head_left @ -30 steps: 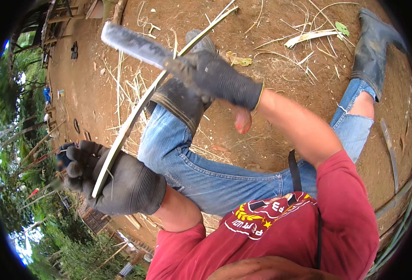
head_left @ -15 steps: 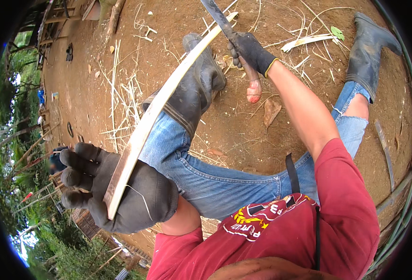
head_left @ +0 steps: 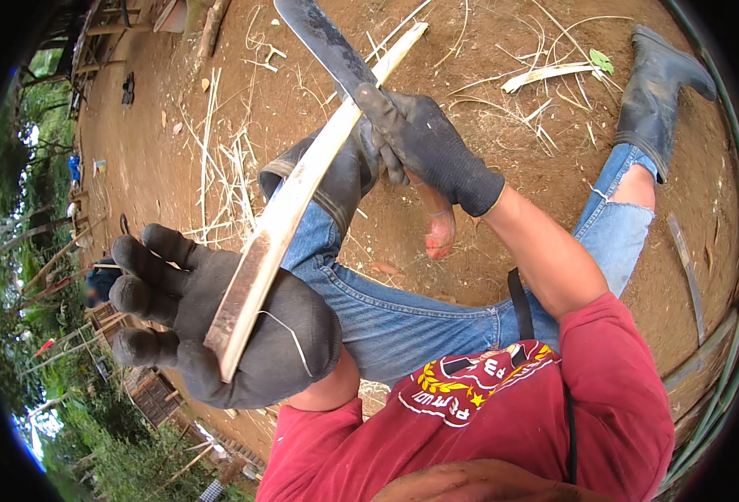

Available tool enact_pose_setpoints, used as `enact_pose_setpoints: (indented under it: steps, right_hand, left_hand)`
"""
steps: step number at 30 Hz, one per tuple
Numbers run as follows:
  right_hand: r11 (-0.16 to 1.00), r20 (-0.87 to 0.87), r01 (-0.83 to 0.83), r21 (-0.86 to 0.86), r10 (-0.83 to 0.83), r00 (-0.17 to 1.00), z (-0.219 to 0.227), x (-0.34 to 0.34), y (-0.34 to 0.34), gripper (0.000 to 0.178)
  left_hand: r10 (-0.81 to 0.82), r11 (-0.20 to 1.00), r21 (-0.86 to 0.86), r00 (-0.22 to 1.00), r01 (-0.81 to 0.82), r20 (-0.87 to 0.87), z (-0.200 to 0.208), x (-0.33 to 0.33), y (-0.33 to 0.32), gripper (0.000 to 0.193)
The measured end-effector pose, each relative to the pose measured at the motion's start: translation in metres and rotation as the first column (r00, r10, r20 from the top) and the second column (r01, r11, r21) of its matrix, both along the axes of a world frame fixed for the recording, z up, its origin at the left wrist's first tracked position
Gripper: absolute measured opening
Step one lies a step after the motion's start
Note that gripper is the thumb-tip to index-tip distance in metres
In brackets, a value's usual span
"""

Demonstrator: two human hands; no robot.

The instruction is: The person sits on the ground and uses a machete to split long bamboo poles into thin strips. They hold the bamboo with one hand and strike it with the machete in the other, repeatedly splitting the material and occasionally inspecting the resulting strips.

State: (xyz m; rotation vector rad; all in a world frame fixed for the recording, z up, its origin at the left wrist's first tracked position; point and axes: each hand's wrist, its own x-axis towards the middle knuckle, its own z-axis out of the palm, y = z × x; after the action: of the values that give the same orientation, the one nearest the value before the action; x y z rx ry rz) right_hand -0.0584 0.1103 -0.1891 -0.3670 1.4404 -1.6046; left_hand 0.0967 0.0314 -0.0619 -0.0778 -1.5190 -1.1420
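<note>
My left hand [head_left: 194, 293], in a dark glove, is palm up with its fingers spread and slightly curled. Across its palm lies the brown-backed end of a long pale wooden strip [head_left: 298, 180], held at the thumb; a thin fibre [head_left: 290, 326] hangs loose there. My right hand [head_left: 424, 146], also gloved, grips a machete by its wooden handle [head_left: 436, 226], whose butt is reddish. The machete's dark blade [head_left: 323, 42] crosses the strip near its far end and points to the upper left. My right fingers are close beside the strip, and contact cannot be made out.
My bent leg in jeans [head_left: 411, 309] and its boot lie beneath the strip. Pale shavings [head_left: 231, 180] and split pieces [head_left: 553, 77] litter the dirt ground. A long flat blade-like piece [head_left: 687, 268] lies at the right, near green poles [head_left: 721, 393].
My right hand and the machete have moved left and nearer to me, turning the blade across the strip. My left hand has shifted slightly right; the strip has rolled, showing more brown side.
</note>
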Motion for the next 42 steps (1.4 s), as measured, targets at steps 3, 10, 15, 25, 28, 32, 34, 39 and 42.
enact_pose_setpoints:
  steps: [3,10,15,25,28,32,34,39,42]
  right_hand:
    - [1.0,0.052,0.018,0.014,-0.019,0.998,0.005,0.002,0.008,0.063]
    - [0.997,0.146,0.066,-0.05,-0.059,0.988,0.005,0.015,0.013,0.056]
    - [0.983,-0.339,-0.102,-0.153,0.045,0.94,0.035,0.051,0.019,0.033]
    - [0.87,-0.332,-0.11,-0.481,-0.064,0.941,0.047,0.092,0.021,0.032]
    - [0.894,-0.264,-0.097,-0.437,-0.025,0.964,0.05,0.091,0.016,0.031]
    - [0.953,-0.315,0.061,-0.296,-0.158,0.936,0.04,0.058,0.006,0.032]
    - [0.969,-0.289,-0.028,-0.246,-0.046,0.956,0.036,0.056,0.01,0.034]
    - [0.918,-0.41,-0.207,-0.338,0.055,0.911,0.067,0.093,0.016,0.04]
    - [0.952,-0.327,-0.209,-0.222,0.129,0.936,0.092,0.082,0.019,0.043]
  left_hand:
    - [0.056,0.997,-0.047,0.998,-0.057,-0.016,0.001,-0.011,0.015,0.039]
    - [0.054,0.998,0.016,0.995,-0.053,-0.079,0.002,-0.015,0.025,0.038]
    - [0.084,0.988,0.138,0.988,-0.066,-0.129,0.005,-0.015,0.014,0.039]
    - [0.096,0.914,0.404,0.983,-0.024,-0.158,0.007,-0.015,0.016,0.039]
    - [0.062,0.92,0.392,0.986,0.004,-0.155,0.004,-0.012,0.007,0.039]
    - [0.036,0.958,0.286,0.993,-0.002,-0.113,0.005,-0.012,0.001,0.039]
    - [0.046,0.959,0.282,0.991,-0.009,-0.125,0.006,-0.014,0.0,0.039]
    - [0.024,0.903,0.427,0.984,0.053,-0.174,0.008,-0.021,0.01,0.048]
    - [0.008,0.947,0.322,0.998,0.011,-0.058,0.01,-0.018,0.008,0.054]
